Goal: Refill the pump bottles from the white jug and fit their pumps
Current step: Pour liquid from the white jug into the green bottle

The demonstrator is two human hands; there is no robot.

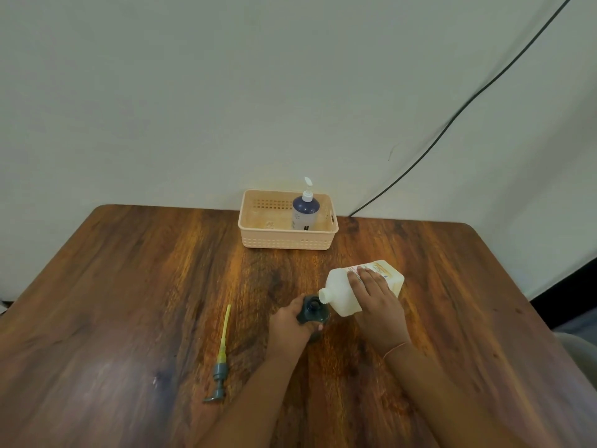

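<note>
Two bare forearms reach in from the near edge over the wooden table [129,286]. To their left, nearest on the tabletop, lies a loose grey pump [220,367] on its side, head toward the viewer and its yellowish dip tube pointing away, well apart from both hands. The left hand [289,321] wraps the side of a dark open bottle [312,310] that stands upright near the table's middle; its fingers are curled around the bottle, pressed to it, and the round mouth faces up. Just beyond and to the right, the right hand [376,300] lies over the white jug [347,291], fingers spread across its top face and clasping it. The jug is tilted down to the left, its uncapped spout just at the dark bottle's mouth. Whether liquid is running I cannot tell. Farther back, against the wall, stands a peach basket [287,242], with a blue bottle [305,213] with its white pump fitted upright in the right part. A black cable [468,101] runs down the wall behind.
</note>
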